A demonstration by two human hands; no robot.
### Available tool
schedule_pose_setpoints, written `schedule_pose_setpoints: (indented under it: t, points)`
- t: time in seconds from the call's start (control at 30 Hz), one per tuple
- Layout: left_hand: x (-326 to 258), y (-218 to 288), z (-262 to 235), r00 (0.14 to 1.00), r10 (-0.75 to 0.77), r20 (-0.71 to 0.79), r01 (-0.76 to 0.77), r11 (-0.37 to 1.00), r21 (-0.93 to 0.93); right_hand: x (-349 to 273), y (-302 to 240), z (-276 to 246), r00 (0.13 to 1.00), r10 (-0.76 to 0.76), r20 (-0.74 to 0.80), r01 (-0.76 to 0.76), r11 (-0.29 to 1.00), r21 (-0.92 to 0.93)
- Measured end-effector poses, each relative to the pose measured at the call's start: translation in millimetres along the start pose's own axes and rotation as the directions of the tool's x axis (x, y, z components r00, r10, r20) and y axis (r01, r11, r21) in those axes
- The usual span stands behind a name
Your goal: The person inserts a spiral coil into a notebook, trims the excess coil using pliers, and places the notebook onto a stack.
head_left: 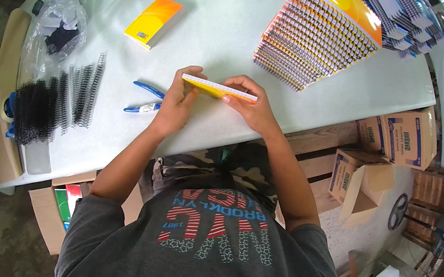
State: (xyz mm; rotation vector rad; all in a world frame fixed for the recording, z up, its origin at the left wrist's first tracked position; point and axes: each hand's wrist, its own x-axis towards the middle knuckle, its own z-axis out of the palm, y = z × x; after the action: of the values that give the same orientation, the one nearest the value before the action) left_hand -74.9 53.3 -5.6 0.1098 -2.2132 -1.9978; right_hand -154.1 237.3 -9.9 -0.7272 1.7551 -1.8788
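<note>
Between my two hands, above the near part of the table, is a yellow-orange notebook (216,87) seen nearly edge-on, its white page edge uppermost. My left hand (181,98) grips its left end, and my right hand (251,103) grips the right end. Blue-handled pliers (144,106) lie on the table beside my left wrist, partly hidden behind it. Farther off to the left lies another yellow-orange notebook (155,22). A tall stack of spiral-bound notebooks (317,36) with yellow covers stands at the far right.
Black spiral binding coils (40,109) lie in a heap at the table's left, with several loose ones beside it. Behind them is a clear plastic bag (64,22). More notebooks (400,21) are piled at the far right corner. Cardboard boxes (406,138) stand right of the table (217,31).
</note>
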Motion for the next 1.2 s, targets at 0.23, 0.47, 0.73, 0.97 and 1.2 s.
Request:
schedule_pose_setpoints:
  t: [0.23, 0.47, 0.73, 0.97, 1.2]
  points:
    - [20, 10, -93, 0.917, 0.213, -0.338, 0.236, 0.395, 0.888, 2, -1, -2, 0.998, 0.040, -0.049, -0.041, 0.999, -0.012]
    - [-10, -4, -177, 0.788, 0.096, -0.609, 0.612, -0.006, 0.791, 5, 1, 0, 0.997, -0.056, -0.044, 0.054, 0.997, -0.056]
    - [-10, 31, -177, 0.863, 0.169, -0.476, 0.233, 0.703, 0.672, 3, -1, -1, 0.998, -0.050, -0.034, 0.049, 0.999, -0.008]
    - [10, 47, -60, 0.987, -0.138, 0.088, 0.095, 0.922, 0.375, 2, 0, -1, 0.998, -0.030, -0.053, 0.031, 0.999, 0.020]
    - [29, 43, -50, 0.954, -0.295, 0.057, 0.260, 0.907, 0.330, 3, 1, -2, 0.998, -0.035, -0.044, 0.036, 0.999, 0.022]
